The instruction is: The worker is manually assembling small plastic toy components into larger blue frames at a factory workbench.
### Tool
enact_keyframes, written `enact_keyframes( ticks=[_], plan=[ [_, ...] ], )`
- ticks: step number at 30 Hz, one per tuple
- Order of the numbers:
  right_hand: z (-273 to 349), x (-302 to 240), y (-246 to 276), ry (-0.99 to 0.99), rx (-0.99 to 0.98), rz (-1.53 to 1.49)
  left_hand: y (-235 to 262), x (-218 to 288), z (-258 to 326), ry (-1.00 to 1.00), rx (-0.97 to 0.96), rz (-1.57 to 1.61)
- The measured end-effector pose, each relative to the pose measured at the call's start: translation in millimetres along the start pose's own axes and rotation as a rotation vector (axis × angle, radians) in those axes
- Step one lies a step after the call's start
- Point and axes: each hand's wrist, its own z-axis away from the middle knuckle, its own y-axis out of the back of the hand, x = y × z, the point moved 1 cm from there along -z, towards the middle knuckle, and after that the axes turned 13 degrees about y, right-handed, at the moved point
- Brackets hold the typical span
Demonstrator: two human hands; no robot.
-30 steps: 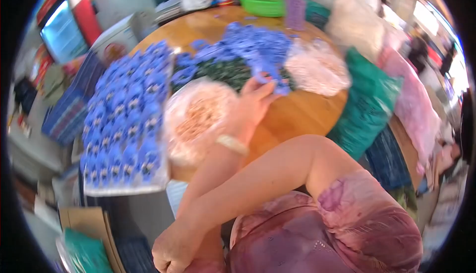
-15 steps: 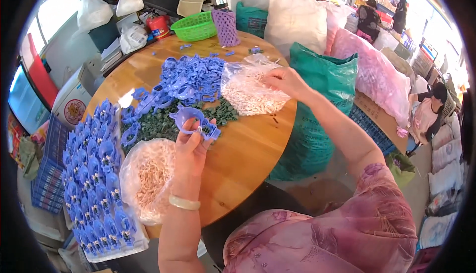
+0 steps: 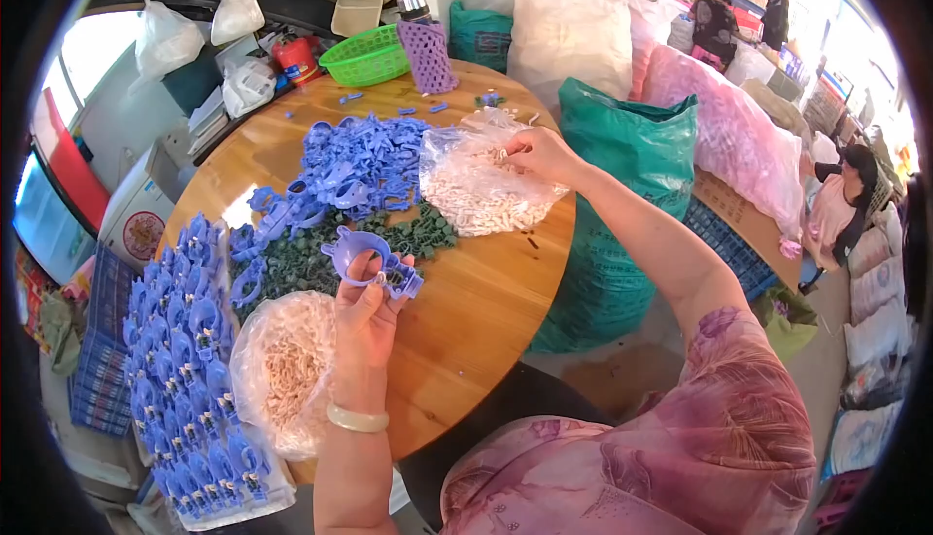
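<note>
My left hand [image 3: 367, 316] grips a blue plastic ring-shaped part [image 3: 361, 251] with a round loop and a blocky end with small dark pieces, held upright above the table. My right hand [image 3: 542, 158] is at a clear plastic bag [image 3: 434, 168] of small cream-coloured pieces [image 3: 491, 200]. Its fingertips are pinched together over the pieces; what is between them is too small to make out. Beyond the left hand lie a heap of blue plastic parts [image 3: 364, 151] and a heap of dark green pieces [image 3: 306, 261].
Another open bag of cream pieces [image 3: 292, 360] lies beside my left wrist. Rows of blue assembled parts [image 3: 194, 370] stand at the table's left edge. A green basket [image 3: 367, 57] and a bottle in a purple holder [image 3: 428, 54] are at the back. A large green sack [image 3: 622, 214] stands right.
The whole view has shifted slightly. My left hand keeps the blue part, turned a little. My right fingers stay at the bag and look more tightly pinched.
</note>
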Motion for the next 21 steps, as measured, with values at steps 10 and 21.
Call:
enact_keyframes(
  ticks=[10,21],
  plan=[
    [13.8,-53.2,5.2,-0.107,-0.023,-0.599,-6.4,1.3,3.2,0.016,0.029,-0.024],
    [36.8,-144.5,-28.0,-0.128,-0.225,-0.8,-3.9,-0.5,1.5,0.001,0.019,-0.021]
  ],
)
